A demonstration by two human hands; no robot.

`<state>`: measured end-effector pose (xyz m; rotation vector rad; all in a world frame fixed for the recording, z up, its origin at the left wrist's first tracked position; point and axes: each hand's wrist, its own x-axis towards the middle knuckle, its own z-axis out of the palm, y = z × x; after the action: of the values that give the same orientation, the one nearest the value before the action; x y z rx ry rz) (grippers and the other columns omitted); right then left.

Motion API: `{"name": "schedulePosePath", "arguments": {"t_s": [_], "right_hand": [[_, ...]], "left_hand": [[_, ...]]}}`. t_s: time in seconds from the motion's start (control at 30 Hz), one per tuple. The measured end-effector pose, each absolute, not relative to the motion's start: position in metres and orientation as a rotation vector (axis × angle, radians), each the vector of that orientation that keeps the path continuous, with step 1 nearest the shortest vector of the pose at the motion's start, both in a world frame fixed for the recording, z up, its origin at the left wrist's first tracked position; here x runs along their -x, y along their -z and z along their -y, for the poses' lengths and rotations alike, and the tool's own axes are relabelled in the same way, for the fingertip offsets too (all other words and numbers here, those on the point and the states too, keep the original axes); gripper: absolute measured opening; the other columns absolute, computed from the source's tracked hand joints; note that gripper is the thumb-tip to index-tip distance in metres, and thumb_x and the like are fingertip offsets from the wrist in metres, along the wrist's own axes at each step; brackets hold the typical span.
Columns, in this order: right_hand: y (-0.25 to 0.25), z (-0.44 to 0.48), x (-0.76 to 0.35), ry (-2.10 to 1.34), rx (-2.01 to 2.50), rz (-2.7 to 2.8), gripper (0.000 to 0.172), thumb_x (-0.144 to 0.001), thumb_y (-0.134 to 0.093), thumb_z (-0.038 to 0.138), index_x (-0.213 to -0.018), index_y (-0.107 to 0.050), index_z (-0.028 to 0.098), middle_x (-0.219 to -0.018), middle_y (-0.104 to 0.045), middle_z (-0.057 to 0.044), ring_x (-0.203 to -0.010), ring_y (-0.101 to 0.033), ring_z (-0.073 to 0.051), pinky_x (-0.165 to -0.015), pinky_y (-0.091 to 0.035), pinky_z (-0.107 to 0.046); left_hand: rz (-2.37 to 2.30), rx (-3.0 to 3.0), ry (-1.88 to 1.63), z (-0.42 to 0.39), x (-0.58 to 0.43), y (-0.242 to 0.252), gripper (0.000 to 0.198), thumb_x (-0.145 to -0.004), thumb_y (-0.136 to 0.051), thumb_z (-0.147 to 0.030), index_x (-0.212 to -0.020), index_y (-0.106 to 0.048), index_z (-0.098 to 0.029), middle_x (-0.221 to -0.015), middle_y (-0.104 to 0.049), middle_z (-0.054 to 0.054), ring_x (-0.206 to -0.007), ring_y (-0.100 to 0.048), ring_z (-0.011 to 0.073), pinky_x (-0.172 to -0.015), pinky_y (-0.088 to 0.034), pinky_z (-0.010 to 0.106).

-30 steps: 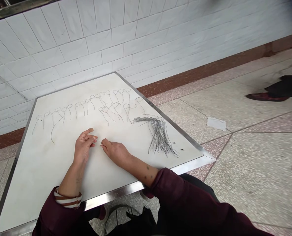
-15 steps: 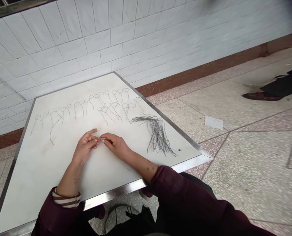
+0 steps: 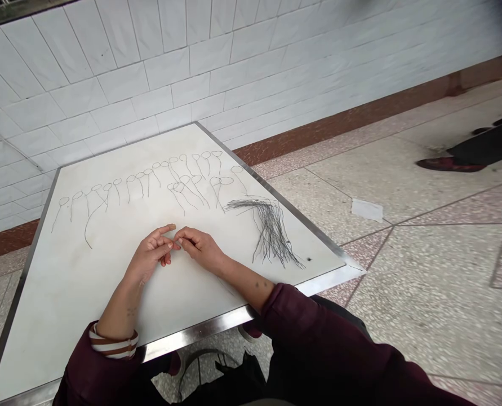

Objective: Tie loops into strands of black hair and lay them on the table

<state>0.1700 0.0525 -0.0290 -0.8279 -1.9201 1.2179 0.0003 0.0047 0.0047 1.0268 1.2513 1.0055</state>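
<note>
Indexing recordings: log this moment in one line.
left hand, right hand: fingertips adjacent; looped wires: beyond hands; wire bundle: right of hands; grip: unclear

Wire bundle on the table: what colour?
Dark grey to near black. The wire bundle shows best in the head view, against the pale tabletop.

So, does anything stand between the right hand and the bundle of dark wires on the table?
Nothing visible does: only the white tabletop shows between the right hand and the wire bundle; the looped wires lie farther back.
</note>
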Motion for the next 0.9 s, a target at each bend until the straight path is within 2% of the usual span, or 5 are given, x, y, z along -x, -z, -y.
{"name": "schedulePosePath", "arguments": {"t_s": [0.27,0.5,0.63,0.77,0.9], "right_hand": [[0.0305,-0.053,-0.1719,-1.123,0.827,2.021,0.017,-0.092,-0.043,0.022,-0.087,-0.059,0.021,-0.072,-0.054,0.003,-0.062,-0.045,-0.011,-0.061,-0.037,-0.022],[0.0306,-0.059,-0.1772,-1.098,0.946,1.958,0.017,-0.091,-0.043,0.023,-0.091,-0.059,0.023,-0.066,-0.049,0.005,-0.057,-0.041,-0.011,-0.058,-0.036,-0.023],[0.0274,-0.0611,-0.178,-1.206,0.948,1.925,0.017,-0.09,-0.045,0.028,-0.093,-0.06,0.023,-0.06,-0.041,0.006,-0.053,-0.035,-0.01,-0.052,-0.032,-0.022],[0.0248,-0.0607,-0.1771,-1.296,0.901,1.892,0.017,-0.087,-0.053,0.035,-0.086,-0.064,0.022,-0.055,-0.032,0.007,-0.051,-0.029,-0.009,-0.05,-0.028,-0.022],[0.0249,-0.0623,-0.1783,-1.328,0.883,1.849,0.018,-0.086,-0.054,0.035,-0.083,-0.064,0.021,-0.055,-0.033,0.007,-0.053,-0.029,-0.01,-0.051,-0.027,-0.022]], "left_hand": [[-1.241,-1.111,-0.948,-0.0023,0.0029,-0.0083,0.057,-0.076,-0.067,-0.031,-0.132,-0.055,-0.025,-0.079,-0.065,0.003,-0.048,-0.043,0.0078,-0.048,-0.034,0.024],[-1.267,-1.105,-0.95,-0.0029,0.0042,-0.0085,0.055,-0.076,-0.066,-0.03,-0.13,-0.056,-0.024,-0.078,-0.064,0.002,-0.05,-0.046,0.0091,-0.052,-0.038,0.026],[-1.304,-1.091,-0.981,-0.0031,0.0046,-0.0079,0.054,-0.077,-0.066,-0.03,-0.129,-0.056,-0.024,-0.078,-0.064,0.002,-0.051,-0.047,0.0094,-0.052,-0.039,0.026],[-1.298,-1.087,-0.999,-0.0032,0.003,-0.0075,0.056,-0.077,-0.067,-0.031,-0.131,-0.054,-0.023,-0.08,-0.066,0.003,-0.051,-0.049,0.0095,-0.053,-0.039,0.026],[-1.214,-1.021,-1.019,-0.0036,0.0005,-0.0073,0.06,-0.078,-0.067,-0.036,-0.134,-0.051,-0.023,-0.085,-0.067,0.005,-0.057,-0.054,0.0111,-0.057,-0.042,0.027]]}}
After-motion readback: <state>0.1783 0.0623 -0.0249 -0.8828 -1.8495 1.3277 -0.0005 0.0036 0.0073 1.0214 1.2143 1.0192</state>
